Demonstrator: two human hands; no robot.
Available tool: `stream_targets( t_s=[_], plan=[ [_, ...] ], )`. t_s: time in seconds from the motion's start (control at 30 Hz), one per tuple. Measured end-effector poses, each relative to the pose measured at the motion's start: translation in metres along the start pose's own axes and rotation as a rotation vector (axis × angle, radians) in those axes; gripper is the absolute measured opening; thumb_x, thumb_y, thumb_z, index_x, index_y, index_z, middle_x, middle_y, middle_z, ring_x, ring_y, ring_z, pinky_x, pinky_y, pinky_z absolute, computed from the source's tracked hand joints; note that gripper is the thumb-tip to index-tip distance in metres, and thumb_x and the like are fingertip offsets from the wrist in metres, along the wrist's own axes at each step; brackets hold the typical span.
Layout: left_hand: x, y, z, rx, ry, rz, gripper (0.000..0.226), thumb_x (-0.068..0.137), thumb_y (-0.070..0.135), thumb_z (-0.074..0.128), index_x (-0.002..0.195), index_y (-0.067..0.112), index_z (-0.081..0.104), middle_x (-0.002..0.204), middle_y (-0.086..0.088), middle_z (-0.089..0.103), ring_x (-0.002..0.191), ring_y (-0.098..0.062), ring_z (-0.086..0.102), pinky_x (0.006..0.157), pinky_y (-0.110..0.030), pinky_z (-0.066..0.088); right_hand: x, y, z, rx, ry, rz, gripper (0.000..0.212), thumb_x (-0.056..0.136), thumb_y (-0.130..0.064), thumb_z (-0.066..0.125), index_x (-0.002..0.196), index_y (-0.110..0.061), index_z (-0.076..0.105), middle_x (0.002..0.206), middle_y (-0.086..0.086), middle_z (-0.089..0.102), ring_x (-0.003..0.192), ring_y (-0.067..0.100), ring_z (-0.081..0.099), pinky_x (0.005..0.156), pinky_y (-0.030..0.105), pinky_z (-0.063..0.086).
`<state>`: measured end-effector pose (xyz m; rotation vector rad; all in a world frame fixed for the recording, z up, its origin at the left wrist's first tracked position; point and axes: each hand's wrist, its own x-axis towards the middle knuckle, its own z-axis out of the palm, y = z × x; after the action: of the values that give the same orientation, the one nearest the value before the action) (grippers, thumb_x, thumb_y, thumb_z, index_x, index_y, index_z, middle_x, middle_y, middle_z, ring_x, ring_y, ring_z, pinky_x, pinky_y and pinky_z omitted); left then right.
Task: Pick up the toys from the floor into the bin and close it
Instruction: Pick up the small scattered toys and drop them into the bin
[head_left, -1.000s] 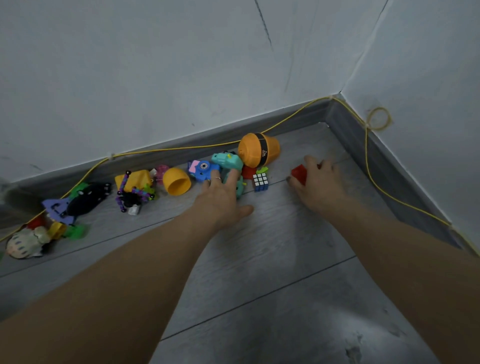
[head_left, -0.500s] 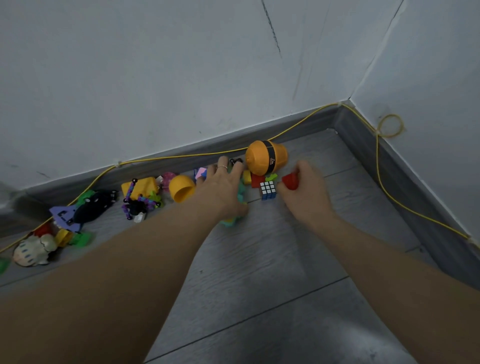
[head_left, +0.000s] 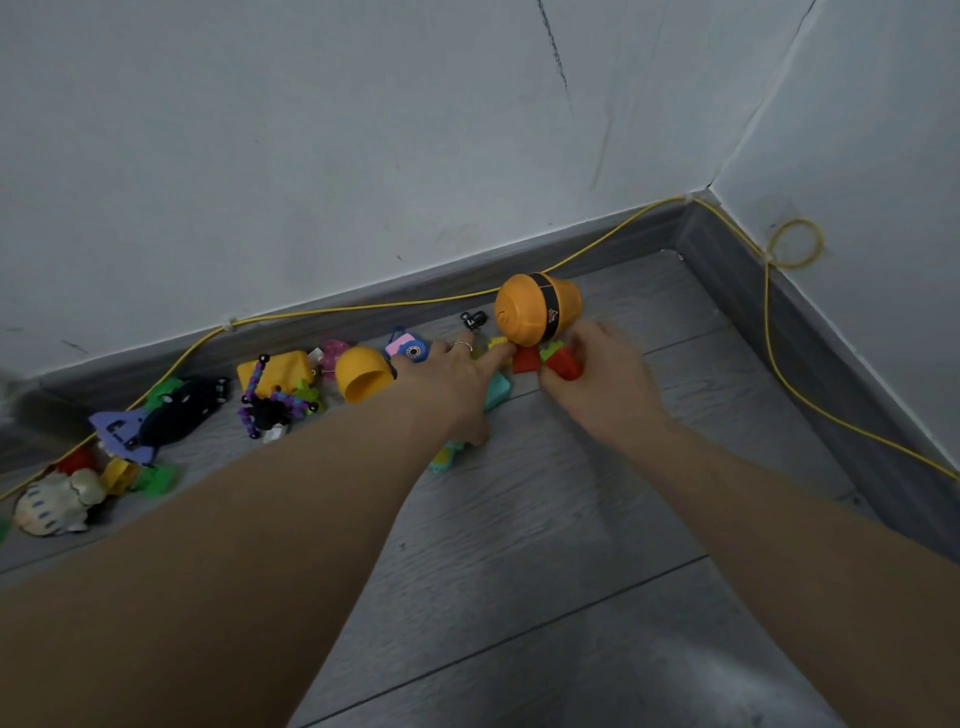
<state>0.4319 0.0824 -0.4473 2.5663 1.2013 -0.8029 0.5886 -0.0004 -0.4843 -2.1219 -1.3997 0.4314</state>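
Observation:
Toys lie in a row on the grey floor along the baseboard. My left hand (head_left: 457, 384) reaches over them and holds a teal toy (head_left: 497, 391) under its palm, fingers stretched toward a red block (head_left: 525, 359) on the floor. My right hand (head_left: 605, 382) grips another red block (head_left: 565, 365) beside a small green piece (head_left: 548, 353), just below an orange pot with a black band (head_left: 537, 317). Left of my hands lie a yellow cup (head_left: 361, 379) and a blue and pink camera toy (head_left: 410, 351). No bin is in view.
Further left are a yellow block (head_left: 272, 374), a purple and black fidget toy (head_left: 265, 410), a black shark-like toy (head_left: 176, 410), green pieces (head_left: 158, 478) and a doll head (head_left: 52, 506). A yellow cable (head_left: 363, 307) runs along the baseboard into the corner on the right.
My left hand took the teal toy and drew it away from the wall. My right hand carried its red block left to the orange pot, covering the small puzzle cube.

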Motion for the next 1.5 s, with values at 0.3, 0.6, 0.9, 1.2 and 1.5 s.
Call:
stream_targets(
  t_s=[0.3,0.6,0.9,1.2,1.5],
  plan=[
    [0.005,0.007,-0.005,-0.026,-0.062,0.004,0.115,0.077,0.032,0.079,0.149,0.05,-0.008,0.158,-0.011,0.007,0.143,-0.039,0.015,0.098,-0.072,0.033,0.023,-0.001,-0.001,-0.131,-0.279,0.064,0.05,0.076,-0.035,0.075,0.123,-0.027,0.059,0.108,0.005,0.044,0.1,0.026,0.054,0.086,0.037,0.052],
    [-0.015,-0.015,0.026,0.0,0.05,0.142,0.094,0.075,0.053,0.072,0.146,0.028,0.015,0.153,-0.006,0.016,0.141,-0.031,0.019,0.109,-0.068,0.02,0.009,-0.015,0.0,-0.237,-0.327,-0.123,0.029,0.079,-0.03,0.072,0.102,-0.022,0.055,0.105,0.0,0.043,0.097,0.021,0.05,0.079,0.031,0.044],
    [-0.055,-0.038,0.052,0.178,0.374,0.176,0.084,0.08,0.064,0.058,0.145,0.029,0.017,0.149,-0.011,0.021,0.133,-0.032,0.028,0.107,-0.044,0.03,-0.009,-0.028,0.018,-0.313,-0.392,-0.204,0.033,0.088,-0.033,0.063,0.117,-0.022,0.053,0.118,0.007,0.037,0.098,0.03,0.054,0.081,0.038,0.051],
    [-0.077,-0.042,0.069,-0.22,0.076,-0.076,0.08,0.092,0.044,0.058,0.149,0.021,0.008,0.148,-0.017,0.026,0.107,-0.031,0.059,0.082,-0.04,0.054,0.0,-0.049,0.02,-0.191,-0.294,-0.138,0.034,0.092,-0.03,0.06,0.125,-0.025,0.052,0.117,0.004,0.046,0.099,0.022,0.051,0.079,0.032,0.043],
    [-0.052,-0.032,0.048,-0.243,0.09,-0.039,0.1,0.078,0.058,0.066,0.149,0.04,-0.002,0.153,-0.018,0.019,0.13,-0.039,0.039,0.094,-0.047,0.048,0.015,-0.06,0.037,-0.33,-0.456,-0.085,0.06,0.095,-0.029,0.055,0.15,-0.03,0.033,0.138,0.014,0.04,0.123,0.034,0.049,0.098,0.041,0.044]
  ],
)
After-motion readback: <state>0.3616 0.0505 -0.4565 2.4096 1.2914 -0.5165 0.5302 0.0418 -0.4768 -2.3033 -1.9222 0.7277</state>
